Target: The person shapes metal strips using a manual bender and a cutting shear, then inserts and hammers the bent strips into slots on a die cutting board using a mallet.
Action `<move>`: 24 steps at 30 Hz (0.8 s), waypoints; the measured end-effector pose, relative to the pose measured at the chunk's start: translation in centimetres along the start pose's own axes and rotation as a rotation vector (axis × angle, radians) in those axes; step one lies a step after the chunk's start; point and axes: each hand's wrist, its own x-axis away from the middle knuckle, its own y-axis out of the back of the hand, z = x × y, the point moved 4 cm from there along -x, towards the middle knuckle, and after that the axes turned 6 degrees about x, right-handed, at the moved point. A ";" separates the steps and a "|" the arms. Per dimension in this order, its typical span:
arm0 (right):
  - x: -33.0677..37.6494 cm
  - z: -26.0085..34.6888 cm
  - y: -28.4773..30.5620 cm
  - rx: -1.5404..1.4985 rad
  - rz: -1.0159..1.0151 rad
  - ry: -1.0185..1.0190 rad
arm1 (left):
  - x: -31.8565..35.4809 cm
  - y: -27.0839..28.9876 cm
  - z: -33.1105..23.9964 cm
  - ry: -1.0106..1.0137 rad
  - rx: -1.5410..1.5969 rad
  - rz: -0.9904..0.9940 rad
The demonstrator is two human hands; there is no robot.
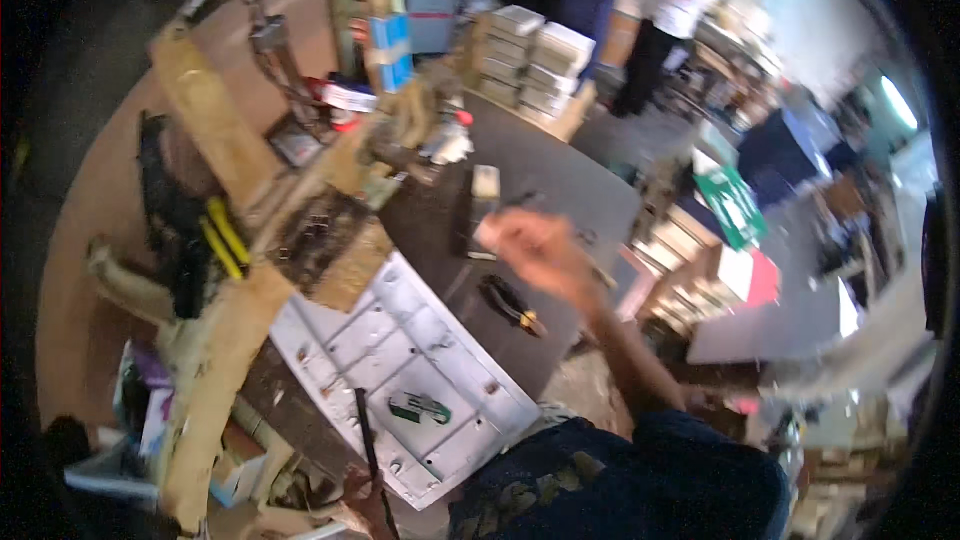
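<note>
The left hand [366, 506] was closed around the near end of a slim, straight black rod [367, 435], probably to leave its far end free over the panel's near left edge. That pale grey, ribbed rectangular panel [470, 365] lay flat on the dark, smooth tabletop [575, 165], seemingly for steady support. The right hand [548, 252], blurred and with bent fingers, was at a narrow dark block with a pale far end [483, 208]; I cannot tell whether it gripped it. The rod looked plain and uniformly dark; the block, straight-sided.
</note>
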 end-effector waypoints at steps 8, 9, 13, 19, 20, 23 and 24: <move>-26.8 -1.0 10.4 -0.051 -0.408 0.340 | 6.7 -4.5 -2.1 0.307 0.336 -0.344; -28.5 -2.0 11.3 -0.038 -0.390 0.378 | 4.8 -3.8 -6.0 0.467 0.287 -0.200; -35.9 -2.3 11.0 0.032 -0.271 0.531 | 3.8 -3.5 -11.4 0.547 0.130 -0.166; -36.9 -1.9 10.6 -0.094 -0.104 0.498 | 4.3 -3.5 -10.5 0.603 0.224 -0.202; -36.9 -1.9 10.6 -0.092 -0.102 0.495 | 4.5 -3.6 -10.1 0.595 0.246 -0.215; -36.5 -1.7 10.5 -0.080 -0.145 0.500 | 5.1 -3.7 -9.5 0.597 0.278 -0.229; -36.5 -1.7 10.5 -0.073 -0.127 0.510 | 5.3 -3.7 -9.5 0.599 0.285 -0.231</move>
